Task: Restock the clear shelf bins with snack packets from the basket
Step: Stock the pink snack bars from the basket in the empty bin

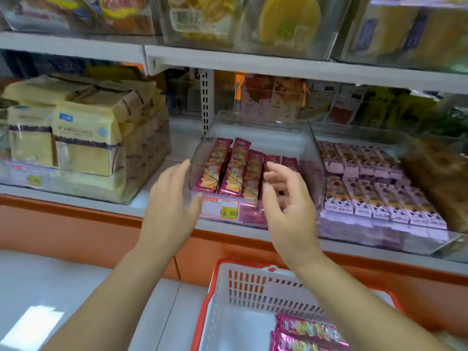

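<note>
Flanking one clear bin [315,158], two hands are raised at the shelf. Left of the left hand stands a bin of yellow packs [83,143], stacked high. The left hand [172,206] is open, with its fingers straight and together beside the clear bin's left front corner. Its thumb spreads toward the one price label [219,209] on the bin's front; whether it touches the plastic is lost in blur. Between the hands, inside the clear bin, five magenta packets [236,168] show (the right hand hides the lower part of two). They are long, narrow and glossy, with orange-yellow print low down, standing side by side and leaning back. The right hand [286,201] is slack, fingers loosely curled in front of the right-hand packets, gripping nothing visible. Right of that hand, a neighbouring bin holds lilac packets [367,188] in two rows, too blurred to count. Below the right forearm sits one white basket [253,290] with a red rim. In it two foil packets [306,333] of the same pink lie flat toward its right side.
</note>
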`<action>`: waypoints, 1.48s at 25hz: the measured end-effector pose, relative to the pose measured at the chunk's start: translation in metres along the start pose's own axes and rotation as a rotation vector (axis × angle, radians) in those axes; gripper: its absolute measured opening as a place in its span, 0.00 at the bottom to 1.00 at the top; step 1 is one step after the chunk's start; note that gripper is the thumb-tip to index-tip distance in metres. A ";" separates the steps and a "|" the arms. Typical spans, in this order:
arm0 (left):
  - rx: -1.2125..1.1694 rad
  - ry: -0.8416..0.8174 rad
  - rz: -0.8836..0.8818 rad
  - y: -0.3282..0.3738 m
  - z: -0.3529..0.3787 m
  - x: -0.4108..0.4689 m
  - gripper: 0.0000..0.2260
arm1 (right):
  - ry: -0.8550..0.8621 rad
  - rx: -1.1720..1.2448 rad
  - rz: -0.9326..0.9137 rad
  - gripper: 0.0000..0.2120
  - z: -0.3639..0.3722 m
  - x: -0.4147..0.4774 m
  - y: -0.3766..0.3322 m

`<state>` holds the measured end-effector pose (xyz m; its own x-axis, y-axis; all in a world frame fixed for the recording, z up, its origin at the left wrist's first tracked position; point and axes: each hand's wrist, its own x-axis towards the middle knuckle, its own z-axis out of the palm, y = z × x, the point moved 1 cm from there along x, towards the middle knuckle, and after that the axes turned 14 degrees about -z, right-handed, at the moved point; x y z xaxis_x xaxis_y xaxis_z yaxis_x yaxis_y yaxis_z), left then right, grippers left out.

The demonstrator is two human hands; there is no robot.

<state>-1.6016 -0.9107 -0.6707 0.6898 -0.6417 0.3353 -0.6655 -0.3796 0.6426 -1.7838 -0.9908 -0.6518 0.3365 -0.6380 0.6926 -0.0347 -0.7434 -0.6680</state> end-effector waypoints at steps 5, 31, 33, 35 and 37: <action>0.049 -0.155 0.282 0.020 0.043 -0.092 0.20 | -0.262 -0.253 0.406 0.13 -0.061 -0.145 0.086; 0.369 -1.424 -0.196 -0.071 0.178 -0.267 0.25 | -0.571 0.424 1.308 0.04 -0.120 -0.247 0.155; 0.223 -1.464 -0.294 -0.058 0.178 -0.265 0.23 | -0.409 0.460 1.296 0.02 -0.134 -0.235 0.149; 0.108 -1.490 -0.387 -0.043 0.176 -0.263 0.22 | -0.267 0.491 1.279 0.05 -0.144 -0.229 0.144; 0.001 -1.518 -0.475 -0.028 0.173 -0.263 0.20 | -0.216 0.565 1.253 0.12 -0.149 -0.230 0.138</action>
<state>-1.8138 -0.8459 -0.8959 -0.0869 -0.5098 -0.8559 -0.4826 -0.7301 0.4838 -2.0060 -0.9769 -0.8628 0.5032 -0.7296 -0.4631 -0.0551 0.5078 -0.8597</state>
